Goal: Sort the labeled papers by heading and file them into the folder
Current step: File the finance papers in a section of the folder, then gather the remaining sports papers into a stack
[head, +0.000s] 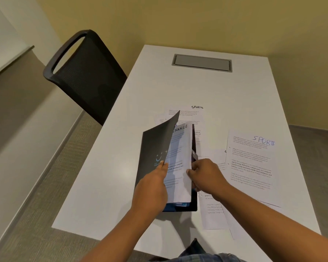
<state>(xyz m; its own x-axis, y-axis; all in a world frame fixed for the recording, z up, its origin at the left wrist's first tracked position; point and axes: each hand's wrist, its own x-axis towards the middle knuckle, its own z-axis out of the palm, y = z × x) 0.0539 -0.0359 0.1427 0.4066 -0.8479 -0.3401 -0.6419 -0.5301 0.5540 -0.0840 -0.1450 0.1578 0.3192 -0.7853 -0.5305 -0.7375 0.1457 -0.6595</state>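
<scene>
Smooth white table [178, 87]; left hand [151, 186] grips matte black folder [153, 144], right hand [206, 174] paper [180, 148].

You have one wide-angle view, worn on your head, looking forward and steeply down the long white rectangular table [225, 91] toward the yellow wall [178, 19] at its far end. It sits close above your left hand [151, 186] and right hand [206, 174], which meet at the half-open black card folder [155, 144] and the white printed sheet [180, 148] inside it, near the frame's centre. A black mesh-backed chair [87, 76] stands at the left.
</scene>
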